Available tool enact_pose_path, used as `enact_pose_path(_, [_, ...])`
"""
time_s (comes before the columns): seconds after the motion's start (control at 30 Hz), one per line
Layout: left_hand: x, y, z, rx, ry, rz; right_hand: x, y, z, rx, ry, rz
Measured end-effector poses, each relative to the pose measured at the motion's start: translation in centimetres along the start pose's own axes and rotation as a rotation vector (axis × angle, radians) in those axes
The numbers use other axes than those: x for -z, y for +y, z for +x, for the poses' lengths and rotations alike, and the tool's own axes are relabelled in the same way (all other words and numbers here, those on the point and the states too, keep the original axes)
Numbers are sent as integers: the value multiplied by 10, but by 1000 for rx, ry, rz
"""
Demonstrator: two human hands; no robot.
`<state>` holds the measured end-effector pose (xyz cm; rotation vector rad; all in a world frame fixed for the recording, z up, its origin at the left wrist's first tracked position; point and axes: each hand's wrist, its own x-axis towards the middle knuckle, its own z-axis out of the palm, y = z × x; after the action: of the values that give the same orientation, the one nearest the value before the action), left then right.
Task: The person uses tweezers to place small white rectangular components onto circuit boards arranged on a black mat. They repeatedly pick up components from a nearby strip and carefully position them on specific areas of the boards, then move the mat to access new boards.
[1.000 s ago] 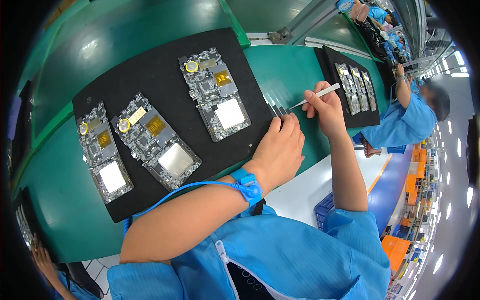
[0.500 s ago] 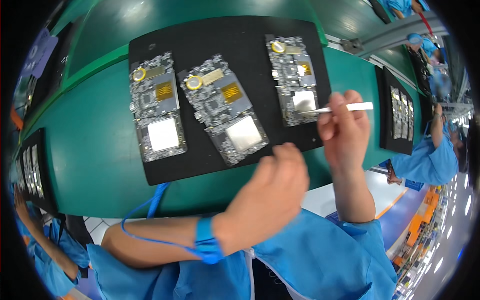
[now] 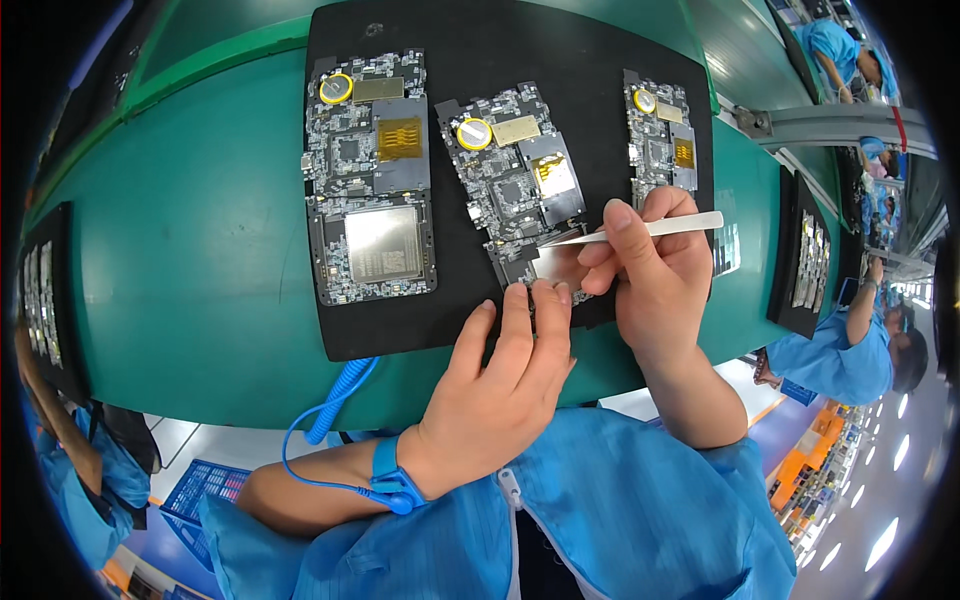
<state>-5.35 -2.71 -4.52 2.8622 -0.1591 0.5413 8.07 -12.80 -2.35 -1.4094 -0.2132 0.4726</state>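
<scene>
One bare left hand, fingers a little spread, seems to steady the middle flat grey circuit board on a black mat for thin white tweezers pinched in the right hand.

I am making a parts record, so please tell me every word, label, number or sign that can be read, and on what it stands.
None can be read well enough to quote.
Metal plate on the left circuit board: faint print, too small to read.
Middle circuit board: any marks on its parts are too small.
Tweezers: no writing that I can make out.
</scene>
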Motion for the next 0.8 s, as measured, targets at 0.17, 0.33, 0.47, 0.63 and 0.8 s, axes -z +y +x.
enact_pose_path(0.17, [-5,-1,-1,-12,34,40,0,-1,2,-35,10,-28])
enact_pose_path(0.33, [-4,-2,-1,-33,17,68,0,0,4,-21,5,-30])
enact_pose_path(0.47, [-4,-1,-1,-40,13,84,0,1,3,-15,5,-26])
enact_pose_path(0.63, [-4,0,0,-40,10,86,1,1,3,-8,7,-2])
enact_pose_path(0.8, [-4,0,0,-39,2,89,0,2,2,7,8,-19])
